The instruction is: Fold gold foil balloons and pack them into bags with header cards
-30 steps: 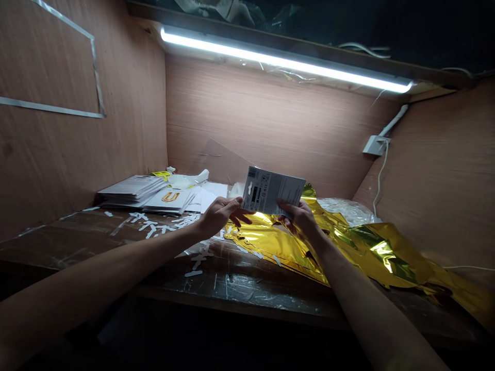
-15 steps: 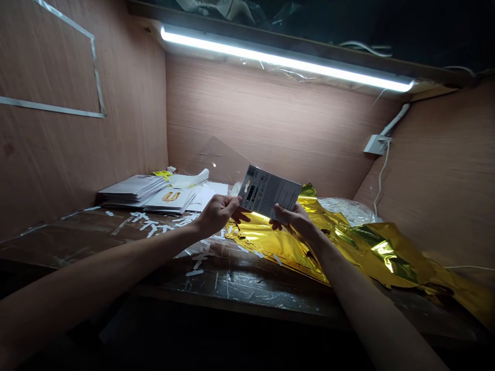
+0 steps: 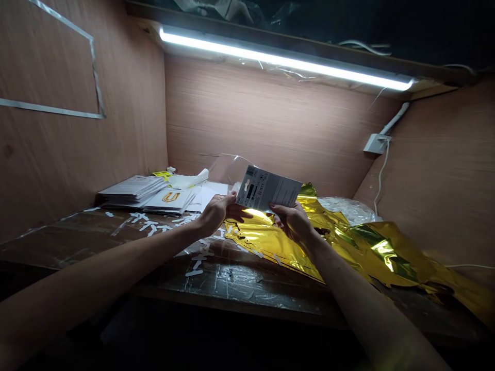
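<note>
Between my two hands is a printed packaging card (image 3: 270, 188), grey-white, with a hang hole, a barcode and small symbols facing me. It is tilted, its right side lower. My left hand (image 3: 218, 211) pinches the card's left end between thumb and fingers. My right hand (image 3: 292, 219) grips its lower right edge, thumb on the printed face. From behind the card a clear plastic sleeve (image 3: 228, 165) sticks up to the left. Below the hands lies shiny gold foil (image 3: 270, 242), spread over the table.
White cards (image 3: 131, 188) stand stacked at the left, beside a pile with a gold U-shaped picture (image 3: 170, 197). Small white strips (image 3: 150, 226) litter the dark table (image 3: 240, 288). Clear plastic (image 3: 344, 208) lies behind the foil. A socket box (image 3: 377, 143) with a cable hangs at the right.
The clear sleeve behind the card has folded lower and curved over. The card has barely moved, while my right thumb and fingers have shifted slightly left along its lower edge.
</note>
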The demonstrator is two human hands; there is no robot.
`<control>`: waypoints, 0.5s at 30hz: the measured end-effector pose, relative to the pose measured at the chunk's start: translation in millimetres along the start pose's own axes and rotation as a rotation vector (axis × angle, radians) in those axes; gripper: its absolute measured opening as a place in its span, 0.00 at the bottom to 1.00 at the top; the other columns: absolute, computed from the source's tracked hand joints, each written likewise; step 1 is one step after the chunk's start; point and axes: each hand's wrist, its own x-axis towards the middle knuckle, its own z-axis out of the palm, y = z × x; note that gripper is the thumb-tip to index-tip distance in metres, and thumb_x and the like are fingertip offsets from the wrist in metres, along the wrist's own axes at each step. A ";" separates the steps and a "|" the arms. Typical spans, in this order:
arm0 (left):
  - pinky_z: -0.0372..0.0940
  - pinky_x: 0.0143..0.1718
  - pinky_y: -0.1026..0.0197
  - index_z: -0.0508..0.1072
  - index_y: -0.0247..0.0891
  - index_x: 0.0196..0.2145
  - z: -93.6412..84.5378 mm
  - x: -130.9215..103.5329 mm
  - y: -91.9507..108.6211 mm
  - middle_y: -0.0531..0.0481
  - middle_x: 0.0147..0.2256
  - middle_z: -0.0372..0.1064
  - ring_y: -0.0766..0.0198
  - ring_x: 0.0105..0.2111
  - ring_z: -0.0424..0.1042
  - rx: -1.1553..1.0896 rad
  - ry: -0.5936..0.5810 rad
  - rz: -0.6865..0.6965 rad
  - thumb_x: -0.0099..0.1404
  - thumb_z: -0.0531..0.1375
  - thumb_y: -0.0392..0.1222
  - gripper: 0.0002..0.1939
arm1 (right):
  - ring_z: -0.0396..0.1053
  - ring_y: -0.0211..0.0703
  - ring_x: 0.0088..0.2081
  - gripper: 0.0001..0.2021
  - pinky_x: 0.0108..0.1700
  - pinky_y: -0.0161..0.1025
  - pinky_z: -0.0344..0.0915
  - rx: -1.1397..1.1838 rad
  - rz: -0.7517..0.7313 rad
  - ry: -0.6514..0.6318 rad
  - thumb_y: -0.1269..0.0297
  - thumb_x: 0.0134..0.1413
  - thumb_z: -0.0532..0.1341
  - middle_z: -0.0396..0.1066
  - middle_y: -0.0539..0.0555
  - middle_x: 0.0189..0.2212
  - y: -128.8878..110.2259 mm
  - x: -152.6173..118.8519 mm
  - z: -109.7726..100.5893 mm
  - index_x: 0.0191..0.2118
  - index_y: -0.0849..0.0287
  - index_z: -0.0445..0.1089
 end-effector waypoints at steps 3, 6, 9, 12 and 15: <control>0.75 0.28 0.53 0.69 0.33 0.25 -1.8 0.4 0.0 0.30 0.32 0.80 0.43 0.33 0.82 0.046 -0.020 0.018 0.67 0.63 0.55 0.23 | 0.59 0.29 0.14 0.11 0.13 0.29 0.56 -0.015 -0.012 0.005 0.68 0.40 0.74 0.71 0.50 0.21 -0.1 0.2 -1.5 0.29 0.62 0.72; 0.74 0.28 0.55 0.72 0.31 0.25 -0.8 -1.7 0.8 0.30 0.32 0.80 0.44 0.32 0.82 0.148 -0.032 0.050 0.64 0.64 0.60 0.26 | 0.59 0.31 0.14 0.12 0.12 0.30 0.56 -0.042 -0.015 0.001 0.65 0.40 0.75 0.72 0.53 0.20 0.2 -0.3 -2.1 0.27 0.62 0.72; 0.73 0.27 0.58 0.77 0.28 0.28 2.8 -6.4 0.2 0.31 0.31 0.80 0.48 0.31 0.82 0.248 -0.063 0.094 0.63 0.64 0.63 0.29 | 0.60 0.32 0.14 0.14 0.13 0.31 0.58 -0.054 -0.040 -0.011 0.62 0.40 0.76 0.72 0.53 0.19 2.1 -2.6 0.6 0.25 0.61 0.71; 0.73 0.28 0.58 0.80 0.28 0.30 7.1 -11.5 -1.8 0.32 0.30 0.80 0.51 0.30 0.81 0.299 -0.095 0.098 0.65 0.62 0.63 0.29 | 0.61 0.32 0.14 0.16 0.14 0.31 0.59 -0.068 -0.040 -0.055 0.59 0.41 0.76 0.72 0.52 0.19 5.5 -6.1 5.1 0.24 0.60 0.69; 0.75 0.35 0.56 0.82 0.29 0.31 10.5 -12.3 -2.9 0.34 0.31 0.80 0.52 0.32 0.81 0.228 -0.069 0.094 0.66 0.65 0.56 0.23 | 0.64 0.34 0.14 0.18 0.14 0.31 0.59 -0.081 -0.017 -0.116 0.56 0.41 0.77 0.73 0.51 0.19 9.5 -8.6 8.5 0.25 0.60 0.70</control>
